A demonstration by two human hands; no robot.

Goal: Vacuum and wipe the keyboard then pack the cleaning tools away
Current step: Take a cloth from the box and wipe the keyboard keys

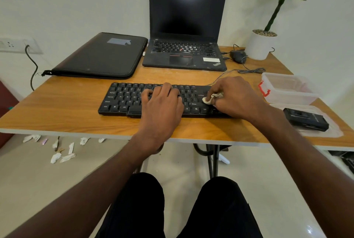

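A black keyboard [122,100] lies across the middle of the wooden table [67,115]. My left hand [162,103] rests flat on its middle keys, fingers spread and fairly straight. Over the keyboard's right end, my right hand [235,96] pinches a small crumpled white cloth [211,98] and holds it against the keys near the Enter and Shift keys. A small black handheld vacuum [306,119] lies on a clear plastic lid [333,132] at the table's right edge. Behind it stands an open clear plastic box [287,88] with a red latch.
An open black laptop [185,27] stands at the back, a black sleeve [101,56] to its left, a mouse [238,56] with cable and a white potted plant [261,46] to its right. Scraps of white paper [63,153] litter the floor under the table's left side.
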